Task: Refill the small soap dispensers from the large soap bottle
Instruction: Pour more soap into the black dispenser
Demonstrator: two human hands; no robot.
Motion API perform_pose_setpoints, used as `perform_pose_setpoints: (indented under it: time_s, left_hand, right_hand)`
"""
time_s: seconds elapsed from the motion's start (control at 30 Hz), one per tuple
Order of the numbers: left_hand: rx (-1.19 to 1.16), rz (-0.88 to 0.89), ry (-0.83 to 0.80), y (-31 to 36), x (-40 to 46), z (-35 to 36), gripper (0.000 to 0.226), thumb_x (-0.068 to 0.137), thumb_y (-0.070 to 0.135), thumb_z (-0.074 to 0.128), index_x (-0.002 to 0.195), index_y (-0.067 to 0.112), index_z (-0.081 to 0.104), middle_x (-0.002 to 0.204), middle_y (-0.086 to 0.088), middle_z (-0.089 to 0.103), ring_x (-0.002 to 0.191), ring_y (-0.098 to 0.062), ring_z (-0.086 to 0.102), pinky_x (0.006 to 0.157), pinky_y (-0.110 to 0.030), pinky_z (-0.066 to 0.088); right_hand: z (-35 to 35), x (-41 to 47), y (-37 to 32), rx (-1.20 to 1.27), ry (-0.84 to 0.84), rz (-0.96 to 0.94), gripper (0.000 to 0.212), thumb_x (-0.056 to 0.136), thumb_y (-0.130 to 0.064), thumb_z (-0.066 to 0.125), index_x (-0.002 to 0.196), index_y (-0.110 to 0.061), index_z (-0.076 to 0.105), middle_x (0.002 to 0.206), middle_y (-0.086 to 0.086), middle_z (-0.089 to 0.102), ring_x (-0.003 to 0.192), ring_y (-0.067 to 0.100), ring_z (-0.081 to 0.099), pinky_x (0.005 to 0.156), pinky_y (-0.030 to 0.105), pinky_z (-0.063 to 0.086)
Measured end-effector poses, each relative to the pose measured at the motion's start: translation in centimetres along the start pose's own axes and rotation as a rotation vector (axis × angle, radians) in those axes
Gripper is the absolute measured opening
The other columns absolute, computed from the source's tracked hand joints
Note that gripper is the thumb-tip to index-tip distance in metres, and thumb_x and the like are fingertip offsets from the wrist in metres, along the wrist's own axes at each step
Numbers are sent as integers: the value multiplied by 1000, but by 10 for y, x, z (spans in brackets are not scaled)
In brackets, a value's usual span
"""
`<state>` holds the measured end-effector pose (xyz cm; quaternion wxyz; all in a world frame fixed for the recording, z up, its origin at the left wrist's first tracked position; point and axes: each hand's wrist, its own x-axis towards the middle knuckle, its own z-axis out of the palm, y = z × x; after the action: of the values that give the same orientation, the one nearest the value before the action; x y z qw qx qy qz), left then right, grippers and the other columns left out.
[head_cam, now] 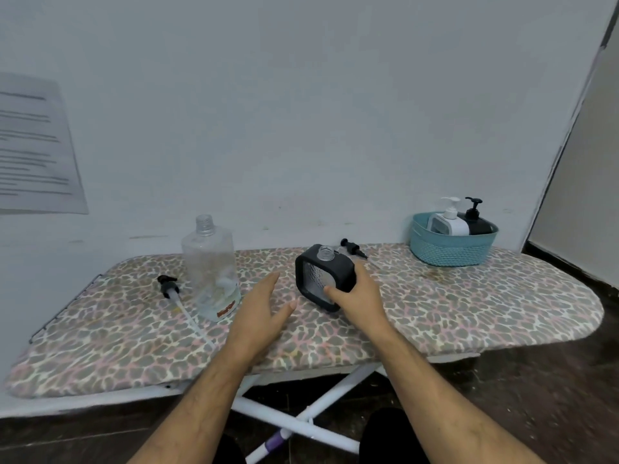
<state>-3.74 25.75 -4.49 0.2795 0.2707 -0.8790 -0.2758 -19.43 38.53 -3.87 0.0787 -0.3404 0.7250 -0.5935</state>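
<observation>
- Our right hand (360,298) gripped the black square soap dispenser with a clear ribbed window (324,276), uncapped and tilted on the leopard-print ironing board (469,309).
- Our left hand (264,308) hovered beside it with fingers spread and relaxed, holding nothing.
- The large clear plastic soap bottle (211,269) stood uncapped to the left, nearly empty; its black pump with a long tube (174,294) lay alongside.
- A small black pump head (352,248) lay behind the dispenser.
- A teal woven basket (452,244) held a white pump dispenser (449,220) and a black pump dispenser (477,221).
</observation>
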Motion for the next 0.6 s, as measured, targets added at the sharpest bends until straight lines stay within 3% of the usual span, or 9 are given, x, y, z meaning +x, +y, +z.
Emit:
perform_pose_setpoints:
  time_s: [0.2, 0.4, 0.6]
  left_hand:
    - [-35, 1, 119, -12, -17, -20, 62, 94, 39, 63, 149, 21, 40, 151, 0, 45, 136, -13, 42, 111, -32, 34]
    - [-68, -9, 209, -18, -28, -35, 58, 94, 37, 64, 146, 20, 45, 143, 1, 52, 128, -12, 49, 107, -34, 41]
    - [-139, -122, 449, -25, -33, -42, 50, 88, 40, 70, 131, 21, 53, 104, 7, 56, 95, -10, 57, 81, -31, 52]
  right_hand:
    - [11, -9, 5, -37, -10, 24, 43, 80, -18, 77, 114, -27, 52, 100, -17, 62, 92, 4, 63, 67, 11, 46]
    - [14, -13, 7, -57, 11, 24, 42, 83, -20, 76, 114, -26, 50, 97, -19, 58, 86, -5, 57, 63, 9, 43]
    - [18, -15, 12, -64, 42, 21, 45, 81, -21, 78, 117, -24, 50, 101, -14, 60, 86, -3, 57, 62, 9, 40]
